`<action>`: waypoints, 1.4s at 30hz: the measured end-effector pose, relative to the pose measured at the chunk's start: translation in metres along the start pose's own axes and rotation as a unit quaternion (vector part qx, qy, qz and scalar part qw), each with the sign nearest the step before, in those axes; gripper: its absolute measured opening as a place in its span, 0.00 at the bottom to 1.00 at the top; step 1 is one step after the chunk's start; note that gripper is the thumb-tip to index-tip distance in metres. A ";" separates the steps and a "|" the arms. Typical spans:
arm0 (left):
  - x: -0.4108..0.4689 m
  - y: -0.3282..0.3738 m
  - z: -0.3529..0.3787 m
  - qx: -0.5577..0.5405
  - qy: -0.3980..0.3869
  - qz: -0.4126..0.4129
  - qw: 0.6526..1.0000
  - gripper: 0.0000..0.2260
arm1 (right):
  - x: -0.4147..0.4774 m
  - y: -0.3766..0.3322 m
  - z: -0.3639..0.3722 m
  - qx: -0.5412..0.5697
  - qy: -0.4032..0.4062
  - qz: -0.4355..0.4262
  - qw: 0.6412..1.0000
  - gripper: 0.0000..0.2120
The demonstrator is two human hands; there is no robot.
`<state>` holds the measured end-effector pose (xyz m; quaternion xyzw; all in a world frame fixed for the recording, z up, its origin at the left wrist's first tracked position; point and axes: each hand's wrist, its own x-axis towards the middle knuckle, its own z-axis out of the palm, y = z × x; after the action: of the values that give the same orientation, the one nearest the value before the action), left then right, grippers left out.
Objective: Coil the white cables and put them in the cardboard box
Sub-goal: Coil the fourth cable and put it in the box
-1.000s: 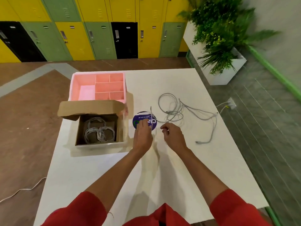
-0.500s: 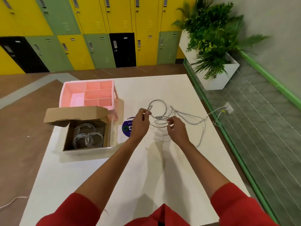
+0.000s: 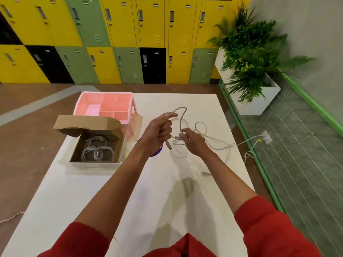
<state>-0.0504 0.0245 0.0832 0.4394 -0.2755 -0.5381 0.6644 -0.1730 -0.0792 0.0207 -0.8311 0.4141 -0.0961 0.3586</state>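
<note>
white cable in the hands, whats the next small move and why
Probably bring the right hand to the left hand, laying another loop into its grip. The left hand holds the white cable near its plug with one loop standing above the fist, while the rest trails loose onto the table.
</note>
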 end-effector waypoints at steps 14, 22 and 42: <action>-0.014 -0.025 -0.003 0.078 -0.024 -0.050 0.995 0.18 | -0.051 0.006 -0.008 -0.065 -0.121 0.004 0.991 0.18; -0.010 -0.033 -0.021 0.131 -0.008 -0.059 0.990 0.19 | -0.066 -0.043 -0.027 -0.076 -0.256 -0.046 0.963 0.18; -0.040 0.012 -0.030 -0.046 -0.212 -0.205 0.955 0.22 | -0.043 -0.071 -0.043 0.279 0.056 -0.043 0.958 0.18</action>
<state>-0.0305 0.0712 0.0844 0.3311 -0.2888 -0.7553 0.4862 -0.1759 -0.0403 0.1057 -0.7084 0.3541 -0.2695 0.5479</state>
